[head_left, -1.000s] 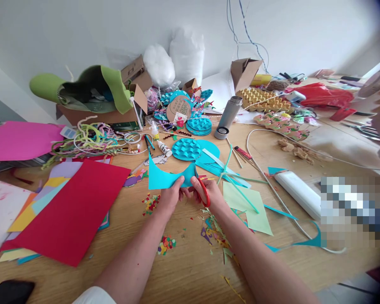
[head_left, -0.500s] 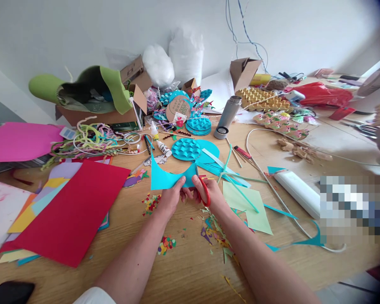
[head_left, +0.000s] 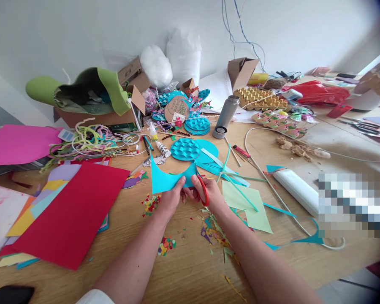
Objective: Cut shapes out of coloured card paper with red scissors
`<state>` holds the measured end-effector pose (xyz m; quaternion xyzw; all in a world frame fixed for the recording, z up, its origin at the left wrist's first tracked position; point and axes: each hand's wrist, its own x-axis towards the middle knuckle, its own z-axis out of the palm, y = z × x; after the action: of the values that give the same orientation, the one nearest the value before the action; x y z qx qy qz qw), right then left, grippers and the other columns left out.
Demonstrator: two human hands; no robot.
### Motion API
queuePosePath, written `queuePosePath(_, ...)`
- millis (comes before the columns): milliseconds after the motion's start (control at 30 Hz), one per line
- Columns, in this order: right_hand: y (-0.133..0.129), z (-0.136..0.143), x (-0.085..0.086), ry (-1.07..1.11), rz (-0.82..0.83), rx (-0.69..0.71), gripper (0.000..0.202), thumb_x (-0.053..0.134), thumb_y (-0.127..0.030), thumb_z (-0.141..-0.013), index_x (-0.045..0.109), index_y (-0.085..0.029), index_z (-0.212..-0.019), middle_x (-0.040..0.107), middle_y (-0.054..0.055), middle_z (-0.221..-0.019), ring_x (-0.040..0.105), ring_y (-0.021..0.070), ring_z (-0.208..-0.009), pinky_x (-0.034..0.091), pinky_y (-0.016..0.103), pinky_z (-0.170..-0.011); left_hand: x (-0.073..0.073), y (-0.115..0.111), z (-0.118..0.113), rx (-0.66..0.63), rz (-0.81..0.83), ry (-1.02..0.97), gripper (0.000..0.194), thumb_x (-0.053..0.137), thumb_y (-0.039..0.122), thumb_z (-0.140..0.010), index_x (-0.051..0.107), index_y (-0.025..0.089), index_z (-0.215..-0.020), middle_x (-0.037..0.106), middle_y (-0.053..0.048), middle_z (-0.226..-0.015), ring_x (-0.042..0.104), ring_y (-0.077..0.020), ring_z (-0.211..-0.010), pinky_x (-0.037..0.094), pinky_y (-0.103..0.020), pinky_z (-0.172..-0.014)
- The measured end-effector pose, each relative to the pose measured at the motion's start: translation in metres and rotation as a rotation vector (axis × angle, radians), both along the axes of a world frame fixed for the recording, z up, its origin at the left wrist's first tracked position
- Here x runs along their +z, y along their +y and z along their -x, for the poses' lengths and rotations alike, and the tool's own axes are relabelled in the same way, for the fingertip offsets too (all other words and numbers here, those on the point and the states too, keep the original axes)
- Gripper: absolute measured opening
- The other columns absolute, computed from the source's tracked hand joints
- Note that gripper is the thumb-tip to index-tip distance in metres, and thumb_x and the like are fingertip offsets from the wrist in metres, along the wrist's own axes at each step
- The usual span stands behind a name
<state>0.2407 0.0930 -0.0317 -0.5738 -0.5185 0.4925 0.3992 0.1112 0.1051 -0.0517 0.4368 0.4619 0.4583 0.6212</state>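
Note:
My left hand pinches a piece of blue paper with a curved bite cut out of its upper edge. In my right hand are red-handled scissors, their dark blades at the paper's right end. Both hands are close together over the middle of the table; how far the blades are apart is hard to see. Just beyond them lies a round blue disc with a raised, wavy surface, beside flat blue paper and cut strips. Colourful paper scraps lie near my left wrist.
Red paper tops a stack of coloured sheets at left. A grey bottle stands behind the discs. Pale green paper, a white power strip and its cable are on the right. A green hat-like item rests on a box.
The blue paper has tilted slightly, its left corner sinking a little. Both hands keep their grip in nearly the same place. The whole view has shifted slightly.

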Motion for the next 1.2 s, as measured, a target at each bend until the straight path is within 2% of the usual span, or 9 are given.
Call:
queuePosePath(233, 0.0000, 0.0004, 0.0030, 0.006, 0.017, 0.005, 0.062, 0.054, -0.069, -0.078, 0.054, -0.017, -0.045, 0.054, 0.002, -0.041, 0.047, 0.0109, -0.037, 0.035, 0.022, -0.040, -0.0055, 0.0011, 0.0023, 0.008, -0.023, 0.033, 0.045, 0.055, 0.053, -0.081, 0.058, 0.019, -0.052, 0.060, -0.002, -0.047, 0.048, -0.0118, -0.041, 0.034, -0.025, -0.043)
queuePosePath(533, 0.0014, 0.0000, -0.0006, 0.004, 0.005, -0.020, 0.060, 0.058, -0.068, -0.076, 0.054, -0.017, -0.044, 0.051, 0.001, -0.038, 0.046, 0.0114, -0.037, 0.034, 0.023, -0.039, -0.0101, 0.0012, 0.0058, 0.024, -0.039, 0.167, 0.050, 0.051, 0.059, -0.081, 0.059, 0.021, -0.049, 0.057, -0.002, -0.046, 0.052, -0.0145, -0.046, 0.039, -0.028, -0.050)
queuePosePath(800, 0.0003, 0.0002, -0.0001, 0.045, -0.001, 0.039, 0.058, 0.058, -0.067, -0.077, 0.057, -0.016, -0.049, 0.054, 0.001, -0.042, 0.050, 0.0120, -0.038, 0.035, 0.022, -0.039, -0.0094, 0.0015, 0.0063, 0.077, -0.070, 0.174, 0.051, 0.051, 0.060, -0.080, 0.059, 0.021, -0.049, 0.060, -0.002, -0.050, 0.053, -0.0152, -0.048, 0.042, -0.029, -0.052)
queuePosePath(1200, 0.0013, 0.0010, -0.0012, 0.039, 0.007, -0.008, 0.056, 0.062, -0.064, -0.075, 0.056, -0.016, -0.046, 0.051, 0.001, -0.039, 0.045, 0.0107, -0.035, 0.031, 0.022, -0.036, -0.0102, 0.0014, 0.0087, 0.074, -0.049, 0.197, 0.048, 0.052, 0.059, -0.081, 0.057, 0.023, -0.050, 0.063, -0.001, -0.055, 0.054, -0.0156, -0.051, 0.043, -0.030, -0.056)
